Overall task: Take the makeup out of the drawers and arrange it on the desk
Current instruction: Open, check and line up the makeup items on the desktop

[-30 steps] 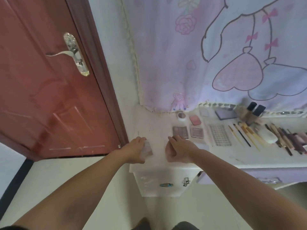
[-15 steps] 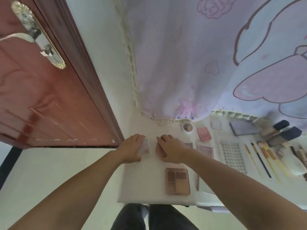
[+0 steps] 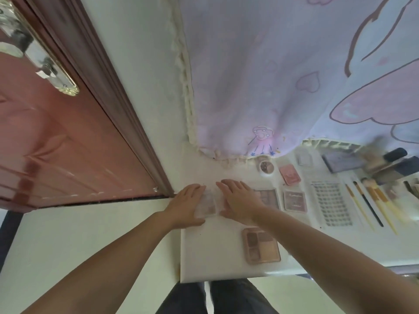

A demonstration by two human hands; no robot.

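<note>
Curtain [image 3: 283, 75], pale lilac with cartoon outlines, hangs over the back of the scene; red-brown door [image 3: 56, 143] to the left. White tabletop [image 3: 210, 252] below, its near-left corner toward the person.

Makeup already laid out along the tabletop: a row of brushes [image 3: 371, 200] at far right, a gridded sheet [image 3: 331, 203] beside them, a dark flat palette [image 3: 342, 163] at the back, a pink square compact [image 3: 289, 175], a small round pot [image 3: 264, 167], a square pink palette [image 3: 294, 201], and a four-pan palette [image 3: 261, 245] alone nearer the front edge.

Both hands work one item: a small clear-cased palette [image 3: 207, 203] lying flat on the tabletop near the left edge. Left hand [image 3: 187, 206] cups its left side, right hand [image 3: 238, 200] its right; grip is a loose two-sided pinch on the case, palms down. The right hand covers part of another palette [image 3: 268, 197] behind it, so how close the two sit cannot be told.

Judgement: the step is squaring this palette into the row. To do it well:
- slide rather than lift, the case looks slick;
- line its edges with the neighbouring palette's;
- leave a visible gap;
- keep it clear of the tabletop's left edge;
- release both sides together so it does not skew.
</note>
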